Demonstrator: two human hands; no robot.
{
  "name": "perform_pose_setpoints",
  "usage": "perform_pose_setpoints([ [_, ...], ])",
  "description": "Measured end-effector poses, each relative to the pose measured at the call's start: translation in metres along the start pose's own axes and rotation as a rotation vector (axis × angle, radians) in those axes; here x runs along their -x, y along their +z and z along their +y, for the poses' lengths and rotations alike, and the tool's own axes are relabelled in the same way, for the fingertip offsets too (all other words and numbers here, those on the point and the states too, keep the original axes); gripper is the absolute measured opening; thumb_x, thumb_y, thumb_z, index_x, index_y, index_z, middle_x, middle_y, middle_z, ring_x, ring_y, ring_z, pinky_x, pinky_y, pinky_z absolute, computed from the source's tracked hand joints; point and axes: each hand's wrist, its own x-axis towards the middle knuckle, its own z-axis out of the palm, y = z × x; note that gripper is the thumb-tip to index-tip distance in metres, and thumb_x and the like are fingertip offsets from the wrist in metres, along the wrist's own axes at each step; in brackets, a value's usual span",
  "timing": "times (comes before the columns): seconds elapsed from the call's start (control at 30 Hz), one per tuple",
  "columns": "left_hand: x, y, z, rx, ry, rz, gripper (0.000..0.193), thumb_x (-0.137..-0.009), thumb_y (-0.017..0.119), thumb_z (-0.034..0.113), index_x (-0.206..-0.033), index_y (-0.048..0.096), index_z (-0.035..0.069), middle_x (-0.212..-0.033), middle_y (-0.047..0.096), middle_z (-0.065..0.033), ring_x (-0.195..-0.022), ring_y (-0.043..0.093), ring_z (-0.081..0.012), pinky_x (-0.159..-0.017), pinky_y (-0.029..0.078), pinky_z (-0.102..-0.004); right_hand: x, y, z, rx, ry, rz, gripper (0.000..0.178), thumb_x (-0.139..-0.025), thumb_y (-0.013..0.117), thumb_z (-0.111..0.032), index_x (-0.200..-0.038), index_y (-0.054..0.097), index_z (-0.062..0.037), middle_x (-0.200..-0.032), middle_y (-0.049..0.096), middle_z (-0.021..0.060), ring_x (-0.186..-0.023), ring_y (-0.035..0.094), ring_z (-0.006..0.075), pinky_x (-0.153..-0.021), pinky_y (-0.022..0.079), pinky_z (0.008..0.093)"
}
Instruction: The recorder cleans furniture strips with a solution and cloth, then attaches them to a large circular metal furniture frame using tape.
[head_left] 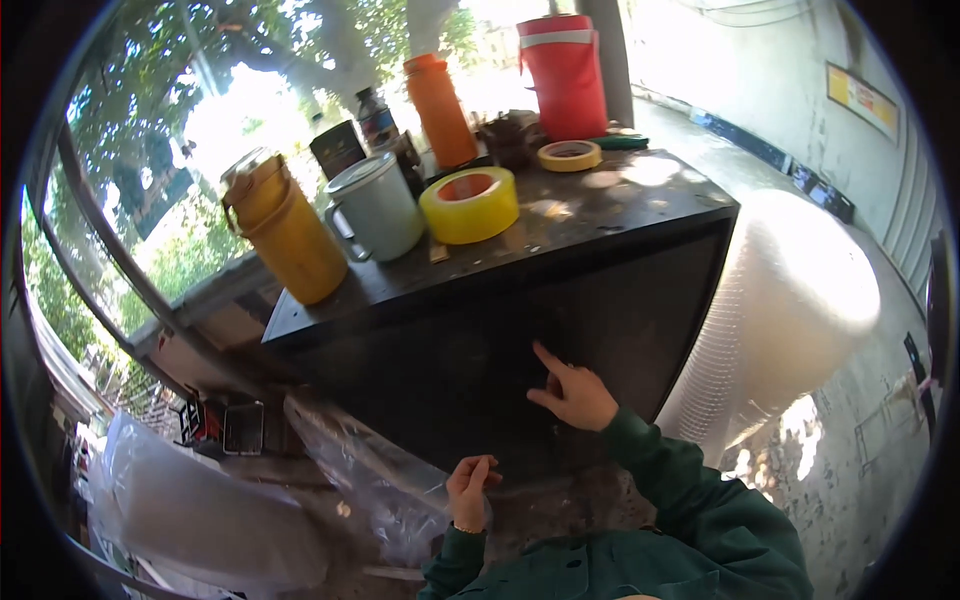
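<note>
My right hand (577, 394) is in front of the dark front face of a cabinet (480, 350), index finger stretched out and thumb apart, with nothing in it. Whether the fingertip touches the panel I cannot tell. Lower and to the left, my left hand (469, 490) is closed, thumb pressed against curled fingers. Anything between them is hidden or too small to make out. On the cabinet top stand a roll of yellow tape (470, 206), a pale lidded mug (377, 207) and a yellow-orange jug (290, 235).
Farther back are an orange bottle (441, 112), a red jug (565, 80) and a narrower tape roll (570, 155). A large roll of bubble wrap (790, 310) stands right of the cabinet. Clear plastic sheeting (375, 480) and a wrapped bundle (200, 520) lie at the lower left.
</note>
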Motion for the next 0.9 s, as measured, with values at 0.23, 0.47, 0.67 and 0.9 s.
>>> perform_pose_setpoints([
  [0.23, 0.018, 0.130, -0.015, -0.099, 0.007, -0.540, 0.016, -0.089, 0.050, 0.011, -0.097, 0.058, 0.000, -0.089, 0.059, -0.0044, -0.074, 0.055, -0.0092, -0.070, 0.045, -0.0227, 0.155, -0.093, 0.030, -1.044, 0.405, 0.075, 0.024, -0.093, 0.043, -0.018, -0.109, 0.054, -0.0032, -0.073, 0.046, -0.0034, -0.058, 0.040, 0.0024, -0.051, 0.032, 0.0164],
  [0.47, 0.094, 0.319, -0.075, -0.204, -0.299, -1.346, 0.040, -0.081, 0.059, 0.012, -0.118, 0.048, 0.001, -0.111, 0.053, -0.0060, -0.097, 0.052, -0.0121, -0.085, 0.042, -0.0261, 0.299, -0.183, 0.089, -0.958, 0.308, 0.772, 0.032, -0.098, 0.032, -0.025, -0.110, 0.053, -0.0042, -0.080, 0.044, -0.0003, -0.062, 0.040, 0.0042, -0.056, 0.035, 0.0197],
  [0.67, 0.187, 0.459, -0.137, -0.278, -0.444, -1.827, 0.037, -0.083, 0.060, 0.010, -0.118, 0.048, 0.003, -0.116, 0.048, -0.0062, -0.104, 0.050, -0.0146, -0.087, 0.042, -0.0278, 0.419, -0.267, 0.114, -0.677, 0.507, 1.187, 0.041, -0.098, 0.026, -0.034, -0.114, 0.051, -0.0053, -0.084, 0.043, 0.0001, -0.057, 0.041, 0.0043, -0.056, 0.035, 0.0202],
  [0.9, 0.281, 0.573, -0.172, -0.424, -0.705, -2.061, 0.019, -0.083, 0.063, 0.014, -0.097, 0.059, 0.002, -0.090, 0.059, 0.0006, -0.082, 0.052, -0.0062, -0.070, 0.044, -0.0223, 0.519, -0.327, 0.128, -0.537, 0.639, 1.635, 0.037, -0.097, 0.035, -0.031, -0.115, 0.052, -0.0043, -0.089, 0.046, -0.0013, -0.075, 0.041, 0.0065, -0.071, 0.036, 0.0208],
])
